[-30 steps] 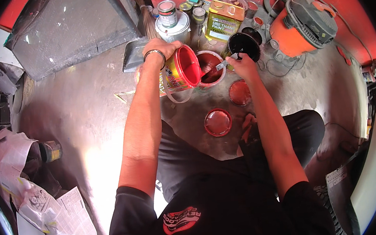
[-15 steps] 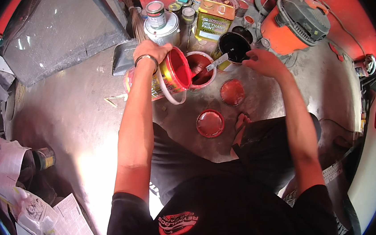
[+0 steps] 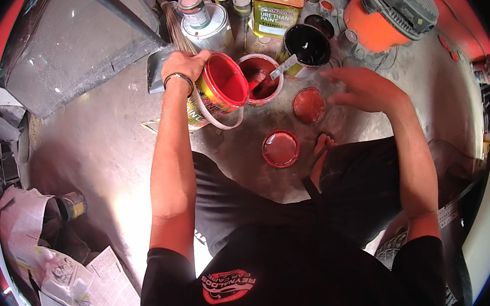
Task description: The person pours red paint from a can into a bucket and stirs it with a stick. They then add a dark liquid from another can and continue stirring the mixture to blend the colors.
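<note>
My left hand (image 3: 185, 67) is closed on the rim of a tilted paint bucket (image 3: 204, 111), its inside coated red. The white bail handle (image 3: 212, 120) hangs down along its side. Close by on the right stands a smaller tub (image 3: 264, 102) of dark red paint. A flat metallic stirring stick (image 3: 283, 67) leans in that tub, touched by neither hand. My right hand (image 3: 367, 88) hovers empty with its fingers apart, right of a round red lid (image 3: 309, 105). Nearer me a second red lid (image 3: 281, 148) lies on the floor.
Behind the tub are an open can (image 3: 296, 70) with black inside and a yellow rectangular thinner tin (image 3: 276, 13). A small can (image 3: 194, 11) sits on a larger tin (image 3: 211, 34). An orange vacuum cleaner (image 3: 376, 19) stands far right; crumpled paper (image 3: 102, 288) lies left.
My right hand has moved from beside the black can toward me and to the right, its fingers opening. The bucket is still held in my left hand. The whole view has shifted slightly.
</note>
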`<state>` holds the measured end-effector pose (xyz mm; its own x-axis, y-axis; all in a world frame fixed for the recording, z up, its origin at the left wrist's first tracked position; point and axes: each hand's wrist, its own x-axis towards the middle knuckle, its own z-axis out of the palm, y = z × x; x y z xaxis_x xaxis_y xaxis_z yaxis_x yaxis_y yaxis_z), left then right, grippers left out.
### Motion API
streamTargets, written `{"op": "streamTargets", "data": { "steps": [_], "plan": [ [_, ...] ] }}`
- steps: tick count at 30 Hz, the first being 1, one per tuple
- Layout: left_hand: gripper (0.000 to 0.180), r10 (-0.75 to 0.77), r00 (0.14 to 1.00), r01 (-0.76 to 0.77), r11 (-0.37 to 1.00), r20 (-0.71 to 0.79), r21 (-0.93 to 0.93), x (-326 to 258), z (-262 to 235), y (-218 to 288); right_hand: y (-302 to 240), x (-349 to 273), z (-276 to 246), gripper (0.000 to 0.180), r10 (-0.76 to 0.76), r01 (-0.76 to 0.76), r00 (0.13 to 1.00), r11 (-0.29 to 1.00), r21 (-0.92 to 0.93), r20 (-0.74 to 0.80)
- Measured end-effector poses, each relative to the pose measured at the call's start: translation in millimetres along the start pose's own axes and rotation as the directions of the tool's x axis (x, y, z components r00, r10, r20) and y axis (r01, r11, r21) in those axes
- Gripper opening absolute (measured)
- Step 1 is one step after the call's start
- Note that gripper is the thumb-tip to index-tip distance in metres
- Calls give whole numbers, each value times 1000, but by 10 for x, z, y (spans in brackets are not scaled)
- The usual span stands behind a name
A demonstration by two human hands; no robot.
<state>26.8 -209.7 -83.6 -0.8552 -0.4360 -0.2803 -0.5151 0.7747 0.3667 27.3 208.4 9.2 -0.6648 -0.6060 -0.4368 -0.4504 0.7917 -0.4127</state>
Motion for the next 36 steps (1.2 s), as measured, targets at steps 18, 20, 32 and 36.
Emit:
{"op": "streamTargets", "data": {
  "steps": [18,20,32,36],
  "plan": [
    [81,46,976,-43,999,214,-18,105,-125,-40,-834,-239,865,43,-118,227,884,954,-195,453],
    [81,98,973,-77,992,211,-104,91,-88,-155,-792,-233,903,43,-119,224,887,956,-191,446],
    [34,17,963,216,556,270,-803,76,718,-1592,-781,-39,838,48,-220,274,933,948,-165,286],
    [33,-32,960,276,246,277,-929,-13,1226,-1827,-754,-40,869,52,-207,270,933,944,-192,294]
  ]
}}
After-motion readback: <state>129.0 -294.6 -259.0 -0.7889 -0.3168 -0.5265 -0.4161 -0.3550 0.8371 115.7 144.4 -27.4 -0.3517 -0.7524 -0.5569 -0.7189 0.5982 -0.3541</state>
